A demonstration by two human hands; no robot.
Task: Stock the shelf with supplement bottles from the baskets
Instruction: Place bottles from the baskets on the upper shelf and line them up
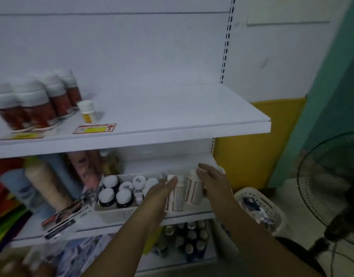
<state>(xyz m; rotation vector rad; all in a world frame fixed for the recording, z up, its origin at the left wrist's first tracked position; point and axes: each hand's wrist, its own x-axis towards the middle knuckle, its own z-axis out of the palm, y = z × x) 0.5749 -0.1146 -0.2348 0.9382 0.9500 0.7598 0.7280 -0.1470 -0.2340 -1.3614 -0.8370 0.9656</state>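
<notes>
White supplement bottles, two side by side, stand on the middle shelf at about 5 o'clock in the view, just right of a pale basket of dark bottles. Left hand presses flat on the left bottle's side at 9 o'clock; right hand cups the right bottle from 3 o'clock, fingers spread, both touching
</notes>
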